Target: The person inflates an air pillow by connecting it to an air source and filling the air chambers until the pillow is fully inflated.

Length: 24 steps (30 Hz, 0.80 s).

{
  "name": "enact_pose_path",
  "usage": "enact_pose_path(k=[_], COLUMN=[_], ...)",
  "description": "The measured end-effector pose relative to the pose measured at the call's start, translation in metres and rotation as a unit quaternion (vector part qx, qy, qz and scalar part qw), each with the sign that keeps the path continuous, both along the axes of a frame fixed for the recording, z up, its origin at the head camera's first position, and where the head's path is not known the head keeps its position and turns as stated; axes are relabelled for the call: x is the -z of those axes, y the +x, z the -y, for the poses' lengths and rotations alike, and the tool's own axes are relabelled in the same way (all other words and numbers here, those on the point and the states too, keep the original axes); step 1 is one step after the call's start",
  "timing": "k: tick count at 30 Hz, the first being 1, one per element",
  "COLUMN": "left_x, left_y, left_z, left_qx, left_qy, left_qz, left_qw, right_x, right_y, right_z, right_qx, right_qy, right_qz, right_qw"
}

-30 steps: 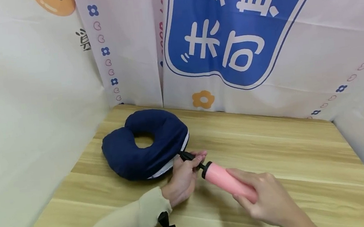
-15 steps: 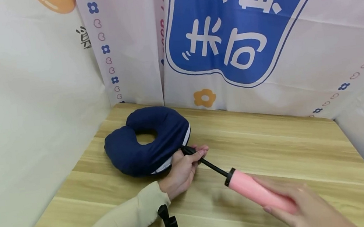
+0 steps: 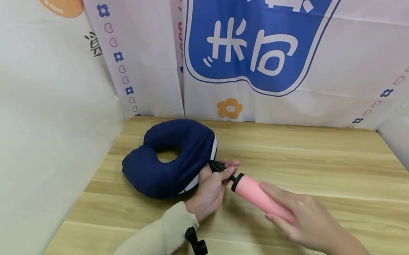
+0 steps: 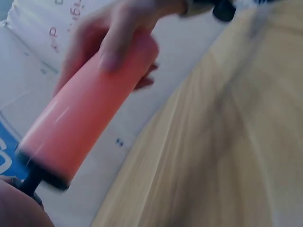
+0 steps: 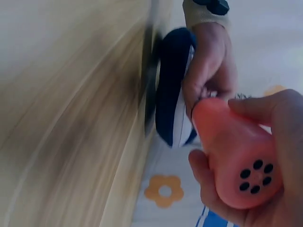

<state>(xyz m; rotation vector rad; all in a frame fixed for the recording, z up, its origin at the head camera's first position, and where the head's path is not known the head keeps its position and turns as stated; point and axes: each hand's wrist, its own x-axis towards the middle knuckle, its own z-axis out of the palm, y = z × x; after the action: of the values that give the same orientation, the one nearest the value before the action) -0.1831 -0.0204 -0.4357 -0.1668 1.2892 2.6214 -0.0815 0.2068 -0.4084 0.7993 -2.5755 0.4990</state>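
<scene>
A navy U-shaped neck pillow with a white strip along its outer edge lies on the wooden table. At its near right edge my left hand pinches the black nozzle end of a hand pump against the pillow; the exact joint is hidden by the fingers. My right hand grips the pink pump barrel, whose black collar is close to the left fingers with only a short bit of rod showing. The right wrist view shows the barrel's end with several dark holes, fingers wrapped round it.
The wooden table meets a printed cloth wall at the back, with white walls left and right. A black strap piece hangs from the left wrist over the table.
My right hand pulled the pink barrel back toward the lower right, baring the black rod, then pushed it in again. The left hand stays at the pillow, which sits slightly further right in view.
</scene>
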Motion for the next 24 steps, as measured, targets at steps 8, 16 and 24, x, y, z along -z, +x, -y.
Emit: enact_pose_path(k=[8, 16, 24], left_x=[0.002, 0.007, 0.009], left_y=[-0.005, 0.009, 0.017], left_z=[0.012, -0.008, -0.009], left_qx=[0.009, -0.019, 0.011], left_qy=[-0.003, -0.014, -0.044], left_qz=[0.0, 0.023, 0.025], left_qw=[1.0, 0.9995, 0.9987], right_x=[-0.014, -0.009, 0.001], right_y=[0.031, 0.01, 0.0], right_z=[-0.047, -0.01, 0.018], right_qx=[0.02, 0.028, 0.04], right_qy=[0.001, -0.033, -0.031], right_qz=[0.083, 0.047, 0.012], right_qw=[0.9964, 0.998, 0.9986])
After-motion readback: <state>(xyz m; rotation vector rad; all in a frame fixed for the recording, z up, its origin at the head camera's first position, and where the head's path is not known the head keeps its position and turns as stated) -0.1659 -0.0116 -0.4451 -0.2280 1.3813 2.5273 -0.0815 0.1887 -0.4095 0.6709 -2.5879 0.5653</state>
